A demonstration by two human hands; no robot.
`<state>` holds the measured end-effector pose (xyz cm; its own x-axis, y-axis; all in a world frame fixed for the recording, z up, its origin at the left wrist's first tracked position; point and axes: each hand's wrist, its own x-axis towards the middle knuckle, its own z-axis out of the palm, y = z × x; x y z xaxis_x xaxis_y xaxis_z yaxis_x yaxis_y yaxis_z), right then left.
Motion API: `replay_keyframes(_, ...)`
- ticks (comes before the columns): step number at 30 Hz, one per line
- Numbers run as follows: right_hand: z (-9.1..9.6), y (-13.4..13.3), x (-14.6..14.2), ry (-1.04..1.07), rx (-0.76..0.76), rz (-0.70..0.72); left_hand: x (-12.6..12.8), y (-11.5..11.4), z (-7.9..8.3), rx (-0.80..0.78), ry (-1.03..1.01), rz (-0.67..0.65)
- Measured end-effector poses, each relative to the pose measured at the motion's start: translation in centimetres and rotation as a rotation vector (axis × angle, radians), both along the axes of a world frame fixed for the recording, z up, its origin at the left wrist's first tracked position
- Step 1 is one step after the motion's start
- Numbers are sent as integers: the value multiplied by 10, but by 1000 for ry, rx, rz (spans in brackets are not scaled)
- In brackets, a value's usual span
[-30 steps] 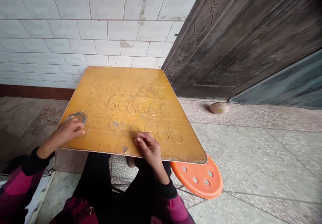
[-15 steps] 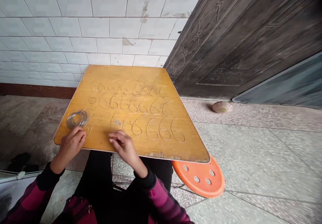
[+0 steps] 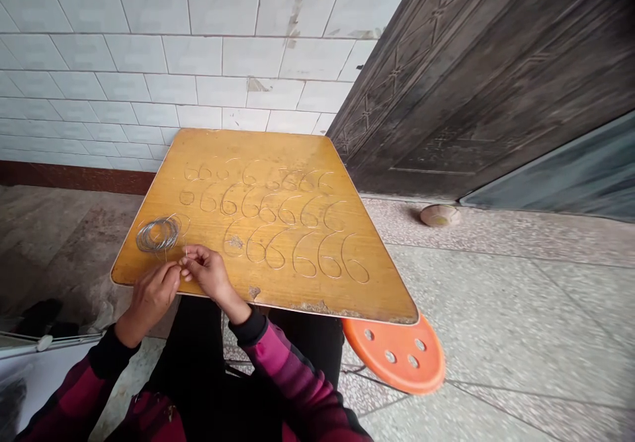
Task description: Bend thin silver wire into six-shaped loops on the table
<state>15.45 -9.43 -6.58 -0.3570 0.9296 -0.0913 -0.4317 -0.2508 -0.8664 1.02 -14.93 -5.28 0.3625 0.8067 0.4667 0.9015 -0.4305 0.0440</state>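
Observation:
A yellow-brown wooden tabletop point(image 3: 317, 290) lies in front of me, with several rows of thin wire bent into figure-six shapes point(image 3: 303, 255) resting on it. Near its left edge sits a silvery coil of thin wire point(image 3: 157, 235). My left hand point(image 3: 151, 300) and my right hand point(image 3: 208, 273) meet just below the coil, fingertips close together. Both appear to pinch a thin strand of wire point(image 3: 184, 258) rising from the coil. The fingers hide where the strand ends.
An orange round stool seat point(image 3: 397, 356) pokes out beyond the table's front right corner. A white tiled wall point(image 3: 124, 58) stands behind the table, and a dark embossed metal door point(image 3: 471, 98) stands to the right. A small bowl-like object point(image 3: 439, 215) lies on the speckled floor.
My right hand has moved left from the middle of the table's front edge to meet my left hand. Both now pinch the wire below the coil. The view has shifted slightly.

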Motion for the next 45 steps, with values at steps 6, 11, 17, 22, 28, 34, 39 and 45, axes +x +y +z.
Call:
replay_keyframes(6, 3, -1, 21, 50, 9, -81, -4, 5, -8, -24, -16, 18)
replay_keyframes(11, 6, -3, 35, 65, -11, -121, -5, 11, -8, 0, -26, 0)
replay_keyframes(17, 9, -1, 55, 48, -34, -154, -5, 18, -8, -20, -72, -48)
replay_keyframes(22, 14, -3, 80, -17, -41, -130, -8, 27, -7, -78, -180, -67)
replay_keyframes(28, 20, -13, 106, 68, -19, -358, 14, 26, 9, -255, -574, -50)
replay_keyframes(34, 19, -30, 106, 211, -32, -398, 87, 29, 22, -807, -1468, -77)
replay_keyframes(39, 13, -41, 104, 271, -19, -397, 128, 43, 23, -1019, -1869, -147)
replay_keyframes(45, 14, -36, 123, 238, 29, -458, 138, 64, 31, -1123, -1834, -182)
